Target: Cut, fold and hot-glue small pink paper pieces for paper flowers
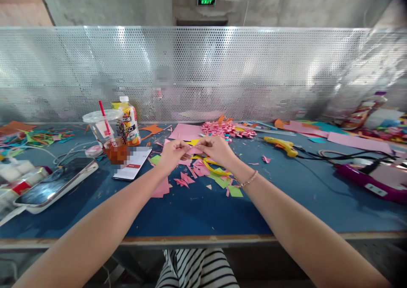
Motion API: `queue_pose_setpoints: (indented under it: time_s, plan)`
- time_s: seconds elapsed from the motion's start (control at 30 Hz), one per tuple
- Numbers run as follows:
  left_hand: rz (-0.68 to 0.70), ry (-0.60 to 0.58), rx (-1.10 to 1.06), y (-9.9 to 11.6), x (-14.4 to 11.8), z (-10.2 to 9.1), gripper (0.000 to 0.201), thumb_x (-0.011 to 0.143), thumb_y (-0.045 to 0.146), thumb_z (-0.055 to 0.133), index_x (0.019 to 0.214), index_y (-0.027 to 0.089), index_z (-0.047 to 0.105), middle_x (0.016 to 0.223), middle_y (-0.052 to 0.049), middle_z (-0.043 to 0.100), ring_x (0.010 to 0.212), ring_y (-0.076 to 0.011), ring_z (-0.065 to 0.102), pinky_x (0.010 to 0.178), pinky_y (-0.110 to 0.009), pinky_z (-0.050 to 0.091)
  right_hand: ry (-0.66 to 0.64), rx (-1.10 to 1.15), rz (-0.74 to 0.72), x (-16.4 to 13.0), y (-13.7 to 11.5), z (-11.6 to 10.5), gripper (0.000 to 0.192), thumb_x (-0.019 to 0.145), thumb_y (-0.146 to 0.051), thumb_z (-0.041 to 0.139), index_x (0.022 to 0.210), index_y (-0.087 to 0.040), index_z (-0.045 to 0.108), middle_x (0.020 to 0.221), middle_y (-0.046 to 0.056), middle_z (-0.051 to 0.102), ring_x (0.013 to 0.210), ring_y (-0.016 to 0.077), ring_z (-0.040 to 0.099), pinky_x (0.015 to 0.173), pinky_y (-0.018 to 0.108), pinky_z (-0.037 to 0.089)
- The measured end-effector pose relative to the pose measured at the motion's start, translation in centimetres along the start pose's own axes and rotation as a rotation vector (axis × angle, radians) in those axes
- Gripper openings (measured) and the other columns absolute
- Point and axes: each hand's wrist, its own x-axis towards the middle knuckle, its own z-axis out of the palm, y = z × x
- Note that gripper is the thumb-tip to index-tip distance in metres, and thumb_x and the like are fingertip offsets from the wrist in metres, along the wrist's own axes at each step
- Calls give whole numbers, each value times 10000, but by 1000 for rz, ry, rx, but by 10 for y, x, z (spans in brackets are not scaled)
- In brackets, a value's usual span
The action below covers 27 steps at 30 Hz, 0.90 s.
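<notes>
Over the middle of the blue table, my left hand (173, 153) and my right hand (216, 150) meet with fingertips pinched on a small piece of pink paper (193, 150). Both hands are closed on it, and the fingers hide part of its shape. Below and around them lie pink paper scraps (184, 180) and green paper squares (234, 191). Scissors with yellow handles (219, 169) rest beside my right hand, partly covered by it. Behind the hands is a flat pink sheet (186, 132), with a pile of folded pink paper pieces (218, 127) to its right.
At left stand a plastic cup with a red straw (110, 139) and a drink bottle (130, 122), near two phones (133, 165). A yellow glue gun (281, 146) with its cord and a purple device (365, 182) lie right. A perforated metal screen (190, 71) closes the back.
</notes>
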Motion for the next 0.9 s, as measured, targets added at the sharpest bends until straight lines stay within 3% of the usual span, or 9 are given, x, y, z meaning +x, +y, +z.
queue_pose_setpoints:
  time_s: [0.1,0.27,0.37,0.57,0.77,0.9]
  plan:
    - [117,4,109,-3,1,-2,171,660,316,633,654,151,592,582,9,565,539,-107,551,519,-228,459,-15,-13,-80,-3,-5,2,92,729,-228,540,719,-169,610,699,21,613,599,104,517,560,228,384]
    - [186,-71,122,-6,2,-2,137,673,291,612,677,154,607,632,4,576,576,-102,519,563,-233,454,-20,-42,-70,-6,-10,4,129,740,-218,515,636,-161,567,584,-5,541,513,85,432,504,223,336]
    - [172,-95,78,-4,1,-2,142,669,292,617,680,151,607,635,7,571,571,-96,512,568,-234,463,-10,-22,-56,-4,-9,4,126,733,-223,524,639,-157,576,580,-9,532,502,78,411,491,220,322]
    - [102,-14,-12,-1,-1,-2,189,644,313,648,616,142,573,564,25,515,540,-81,495,551,-222,481,-71,68,27,-1,-3,-3,170,755,-263,501,753,-144,623,544,-8,541,472,84,458,471,219,350]
    - [55,-34,-69,0,-2,2,199,626,322,656,689,141,600,661,12,558,610,-93,530,585,-251,523,-82,45,67,0,-1,-3,131,760,-235,505,744,-148,601,536,-2,560,470,99,516,485,225,401]
    - [40,32,-55,0,-1,1,181,628,305,651,677,137,608,628,13,564,569,-91,535,577,-249,516,-29,41,-63,-3,-1,2,135,774,-237,506,833,-160,599,747,43,611,659,131,577,580,249,459]
